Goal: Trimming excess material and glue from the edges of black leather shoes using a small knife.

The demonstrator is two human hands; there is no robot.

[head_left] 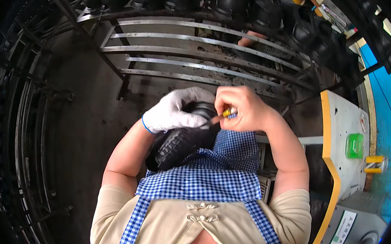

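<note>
My left hand (180,111), in a white knitted glove with a blue cuff edge, is closed around the upper part of a black shoe (175,146). The shoe lies slanted over my lap, its ridged, laced-looking side facing up. My bare right hand (242,108) is shut on a small narrow hand tool (227,112) with a yellow and blue-white handle. The tool's brownish end points down and left and meets the shoe's edge beside my gloved thumb. Its exact kind cannot be made out. Part of the shoe is hidden under the glove.
Ahead stands a metal rack (164,52) with several bars; a row of black shoes (231,2) fills its top. More racks (31,140) line the left. At the right are a white table with a yellow edge (329,133), a green plastic container (355,145) and a grey machine (358,224).
</note>
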